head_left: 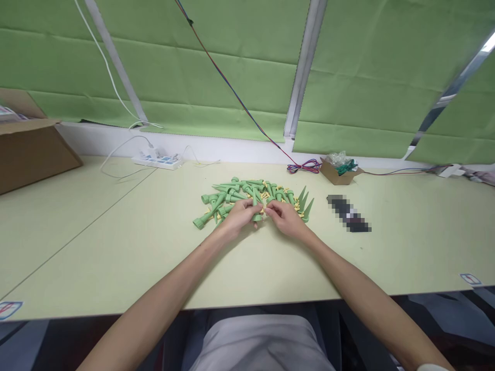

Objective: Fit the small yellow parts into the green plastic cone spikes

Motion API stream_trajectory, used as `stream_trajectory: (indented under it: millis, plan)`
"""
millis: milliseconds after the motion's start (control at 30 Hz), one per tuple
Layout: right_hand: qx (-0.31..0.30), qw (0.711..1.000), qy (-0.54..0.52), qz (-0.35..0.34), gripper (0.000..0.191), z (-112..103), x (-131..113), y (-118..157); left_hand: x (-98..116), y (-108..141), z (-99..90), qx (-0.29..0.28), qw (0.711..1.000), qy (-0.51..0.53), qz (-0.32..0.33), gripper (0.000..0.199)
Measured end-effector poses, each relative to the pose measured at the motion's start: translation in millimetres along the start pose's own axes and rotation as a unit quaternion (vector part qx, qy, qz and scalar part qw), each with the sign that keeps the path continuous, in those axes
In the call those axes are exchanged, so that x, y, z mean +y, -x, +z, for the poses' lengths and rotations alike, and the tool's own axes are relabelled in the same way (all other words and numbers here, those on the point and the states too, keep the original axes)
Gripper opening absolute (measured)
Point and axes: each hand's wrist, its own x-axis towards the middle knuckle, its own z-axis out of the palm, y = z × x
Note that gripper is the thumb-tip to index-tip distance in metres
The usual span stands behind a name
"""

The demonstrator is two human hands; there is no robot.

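My left hand (240,216) is closed around a green plastic watering spike (257,217), which stands roughly upright with its wide cap end toward me. My right hand (288,219) is beside it, thumb and forefinger pinched together at a small yellow valve piece (262,208) on the spike's side. The fingertips partly hide that piece. Just beyond both hands lies a loose heap of similar green spikes (218,208) with small yellow pieces among them. Several pointed green spikes (307,206) stick out to the right of my right hand.
A dark pixelated object (348,214) lies right of the heap. Behind it stand a small cardboard box (338,176) with plastic inside and a coiled red-blue cable (303,166). At back left are a white power strip (158,161) and a large cardboard box (34,154).
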Motion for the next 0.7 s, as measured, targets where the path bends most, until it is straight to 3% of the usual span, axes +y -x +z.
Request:
stream_trajectory:
  millis: [267, 700]
  plan:
    - [-0.024, 0.996, -0.09, 0.005, 0.02, 2.5, 6.7, 0.8, -0.3, -0.1, 0.4, -0.002, 1.0, 0.002, 0.012, 0.035]
    - [-0.022, 0.998, -0.058, -0.006, 0.018, 0.5, 1.2, 0.8, 0.7, 1.4, 1.5, 0.001, 1.0, -0.018, 0.006, 0.033]
